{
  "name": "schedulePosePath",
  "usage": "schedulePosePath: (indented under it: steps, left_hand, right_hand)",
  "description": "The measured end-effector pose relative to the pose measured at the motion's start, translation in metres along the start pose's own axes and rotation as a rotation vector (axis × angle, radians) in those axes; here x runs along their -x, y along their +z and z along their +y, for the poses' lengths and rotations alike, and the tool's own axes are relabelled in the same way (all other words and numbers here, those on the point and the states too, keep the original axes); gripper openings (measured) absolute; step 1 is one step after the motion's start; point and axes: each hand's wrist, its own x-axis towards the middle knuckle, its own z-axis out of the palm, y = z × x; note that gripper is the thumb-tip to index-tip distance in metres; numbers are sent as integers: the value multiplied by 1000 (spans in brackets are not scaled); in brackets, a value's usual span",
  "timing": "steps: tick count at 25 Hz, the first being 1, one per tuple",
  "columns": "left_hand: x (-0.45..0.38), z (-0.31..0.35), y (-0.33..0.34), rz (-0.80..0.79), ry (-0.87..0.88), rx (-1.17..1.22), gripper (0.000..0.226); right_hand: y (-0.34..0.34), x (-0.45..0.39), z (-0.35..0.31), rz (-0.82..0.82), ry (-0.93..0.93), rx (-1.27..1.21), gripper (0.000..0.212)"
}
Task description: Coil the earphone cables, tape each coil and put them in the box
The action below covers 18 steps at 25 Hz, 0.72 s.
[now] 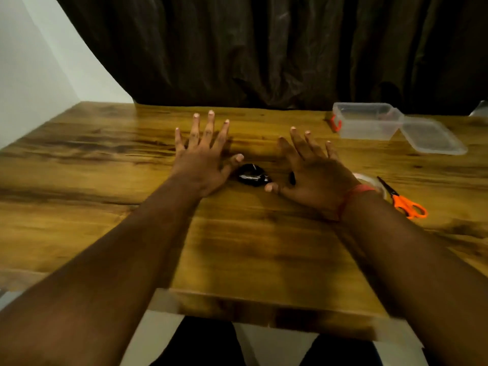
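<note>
A small black bundle of earphone cable lies on the wooden table, between my two hands. My left hand is spread flat with straight fingers just left of the bundle, its thumb close to it. My right hand is spread open just right of it, and a second dark piece shows partly under its palm. A clear plastic box stands open at the back right, its lid hinged out to the right. A roll of clear tape peeks out behind my right wrist.
Orange-handled scissors lie to the right of my right wrist. A dark curtain hangs behind the table's far edge, and a white wall is at the left. The table's near edge runs below my forearms.
</note>
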Motion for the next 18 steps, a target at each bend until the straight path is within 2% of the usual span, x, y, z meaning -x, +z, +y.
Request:
schedulePosePath:
  steps: [5, 13, 16, 18]
  left_hand:
    - [-33, -2, 17, -71, -25, 88, 76]
    - [-36, 27, -16, -313, -119, 196, 74]
    - [-27, 38, -30, -390, -159, 179, 72]
    - [-17, 39, -36, -427, -228, 194, 62]
  right_hand:
    - [3, -25, 13, -90, -51, -25, 114]
    - [-18, -21, -8, -351, -82, -98, 117]
    - [-31, -19, -13, -353, -59, -162, 109]
    - [-37, -21, -17, -337, -3, -246, 94]
